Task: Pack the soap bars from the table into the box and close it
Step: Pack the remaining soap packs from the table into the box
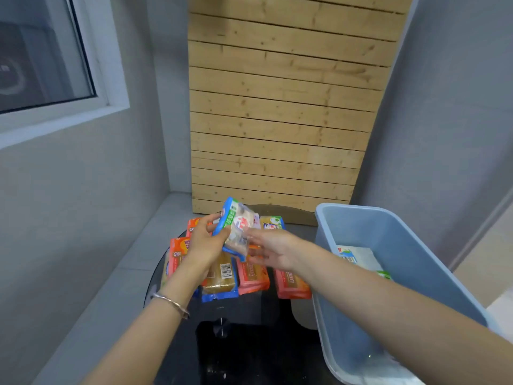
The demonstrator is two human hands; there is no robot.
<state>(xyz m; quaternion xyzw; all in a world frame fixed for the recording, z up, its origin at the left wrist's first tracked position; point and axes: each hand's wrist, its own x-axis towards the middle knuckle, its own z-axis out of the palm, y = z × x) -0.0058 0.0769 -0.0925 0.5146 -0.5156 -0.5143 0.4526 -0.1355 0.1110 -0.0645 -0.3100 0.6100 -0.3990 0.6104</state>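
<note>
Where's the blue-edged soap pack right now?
Mid-frame in the head view, the left hand grips the blue-edged soap pack above the soap bars on the table, left of the blue box.

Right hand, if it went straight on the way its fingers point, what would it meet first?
Most likely the blue-edged soap pack that the left hand grips. The fingertips of the right hand look nearly on its wrapper, though depth is unclear.

Blue edge, green + white w/ red print on held soap pack (pixel 235 227). Orange-red wrappers (pixel 252 276), tan bar (pixel 220 276) in blue trim. Pale blue box (pixel 402 240). Black table (pixel 249 343), knotty pine slats (pixel 277 107).
</note>
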